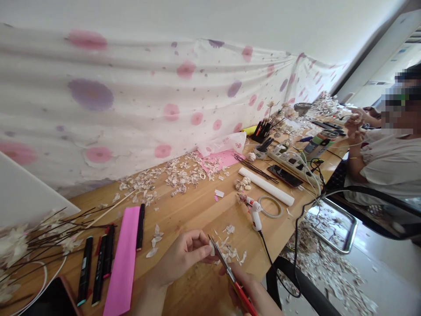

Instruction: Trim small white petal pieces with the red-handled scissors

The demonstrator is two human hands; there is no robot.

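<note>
Now the left hand (179,259) pinches a pale petal (212,249) at the blades of red-handled scissors (230,274), which the closed fingers of the right hand (251,292) grip, near the wooden desk's (184,215) front edge, among scattered flakes (230,252), with a glue gun (255,214) just beyond.

White fabric backdrop (131,101) blotched with pink and purple circles; honey-toned wooden counter (194,219) bearing a bright pink paper strip (122,263), black markers (84,272), red-handled scissors (238,289), a white hot glue gun (255,215) with red trim, and scattered cream-and-brown flakes (177,175).
</note>
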